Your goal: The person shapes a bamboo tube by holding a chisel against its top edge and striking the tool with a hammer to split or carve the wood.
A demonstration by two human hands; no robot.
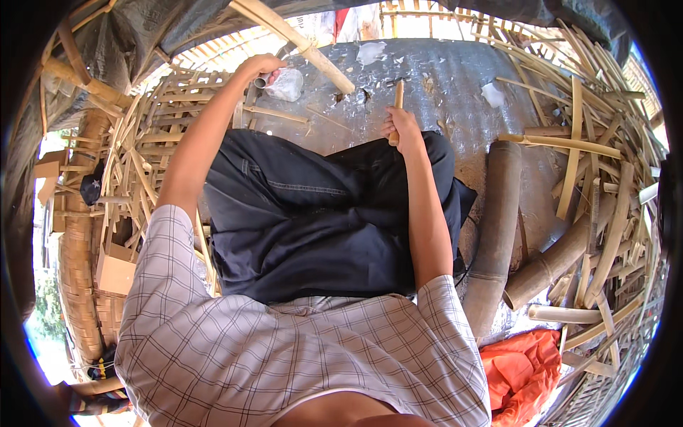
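My left hand [267,66] is stretched out to the far left, its fingers wrapped round a tube-ended tool [261,82]. The tool's round, hollow end sticks out below the fist, and a dark part shows beyond it. Right beside that hand lies a clear plastic bag [287,86]. Over my right knee, my right hand [403,128] grips a hammer [399,95] by its light wooden handle. Its small dark head points away from me, above the grey sheet [455,92]. A bamboo pole [313,53] slants down between the two hands, its cut end near the sheet.
Thick bamboo lengths [493,228] lie to the right of my crossed legs. Split bamboo strips [597,164] are heaped along the right side. Orange cloth [523,373] lies at the lower right. A bamboo lattice [185,107] and a cardboard box [116,269] are on the left.
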